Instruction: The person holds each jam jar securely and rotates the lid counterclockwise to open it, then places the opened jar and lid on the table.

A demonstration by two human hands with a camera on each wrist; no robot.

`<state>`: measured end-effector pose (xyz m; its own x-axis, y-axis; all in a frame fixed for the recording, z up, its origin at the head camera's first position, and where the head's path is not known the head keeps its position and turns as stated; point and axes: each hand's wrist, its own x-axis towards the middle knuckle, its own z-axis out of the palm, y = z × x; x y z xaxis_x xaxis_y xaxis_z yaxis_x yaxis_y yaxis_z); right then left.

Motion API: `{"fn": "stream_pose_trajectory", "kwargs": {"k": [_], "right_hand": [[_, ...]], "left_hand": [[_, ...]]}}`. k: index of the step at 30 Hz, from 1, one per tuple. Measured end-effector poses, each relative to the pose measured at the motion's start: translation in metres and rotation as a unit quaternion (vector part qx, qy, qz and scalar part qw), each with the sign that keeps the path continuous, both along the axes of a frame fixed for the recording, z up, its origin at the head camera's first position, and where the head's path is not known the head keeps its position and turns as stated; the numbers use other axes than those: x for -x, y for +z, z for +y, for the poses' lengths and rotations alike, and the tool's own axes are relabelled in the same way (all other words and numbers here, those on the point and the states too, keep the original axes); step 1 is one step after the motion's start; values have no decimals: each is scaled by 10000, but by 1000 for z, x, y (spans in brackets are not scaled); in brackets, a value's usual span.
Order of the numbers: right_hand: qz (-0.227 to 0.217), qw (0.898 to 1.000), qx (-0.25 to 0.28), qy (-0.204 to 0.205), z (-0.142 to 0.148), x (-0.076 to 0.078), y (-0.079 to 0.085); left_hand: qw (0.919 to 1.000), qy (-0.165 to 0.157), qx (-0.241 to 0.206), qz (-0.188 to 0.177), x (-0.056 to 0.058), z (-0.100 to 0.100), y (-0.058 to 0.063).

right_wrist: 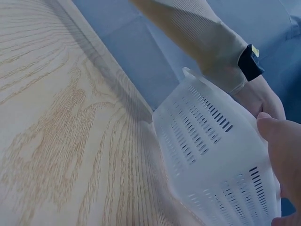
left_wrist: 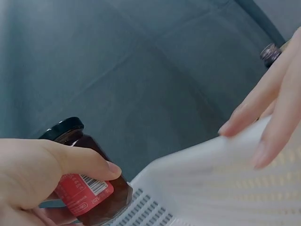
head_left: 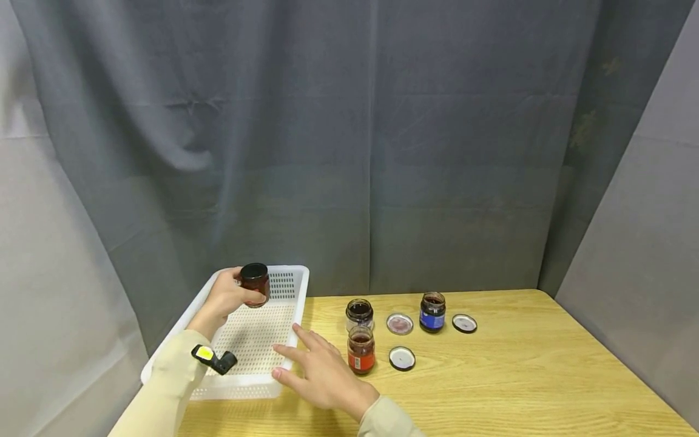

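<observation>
My left hand (head_left: 226, 295) grips a dark jam jar (head_left: 255, 284) with a black lid, above the far part of a white plastic basket (head_left: 235, 381). In the left wrist view the jar (left_wrist: 89, 197) is tilted, its red label and barcode showing beside my thumb. My right hand (head_left: 324, 371) has its fingers spread, and they touch the basket's right rim. The right wrist view shows the slotted basket wall (right_wrist: 211, 146) close to the thumb of that hand (right_wrist: 287, 150). Nothing is visible in the basket.
Right of the basket stand three lidless jars: a dark one (head_left: 359, 315), a red-labelled one (head_left: 361, 352) and a blue-labelled one (head_left: 432, 312). Three upturned lids (head_left: 400, 323) lie near them on the wooden table (head_left: 524, 364). A grey curtain (head_left: 464, 152) hangs behind.
</observation>
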<state>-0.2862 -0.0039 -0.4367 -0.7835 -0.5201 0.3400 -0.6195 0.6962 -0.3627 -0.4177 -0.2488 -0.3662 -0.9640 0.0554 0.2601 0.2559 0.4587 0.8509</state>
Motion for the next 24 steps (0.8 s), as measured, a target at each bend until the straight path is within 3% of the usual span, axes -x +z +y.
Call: {"fn": "stream_pose_trajectory", "kwargs": {"k": [4,13,20,24], "right_hand": [[94,9999,17,30,0,0,0],[25,10000,36,39,1,0,1],[-5,9994,321,100,9,3,11],[117,9989,443,24,19,7,19]], "left_hand": [[10000,-10,33,-5,-6,9,4],[9990,-302,-335,28,-22,29,12],[9975,-504,-486,46,-28,38,18],[9955,-776,-545,81,-31,43,20]]}}
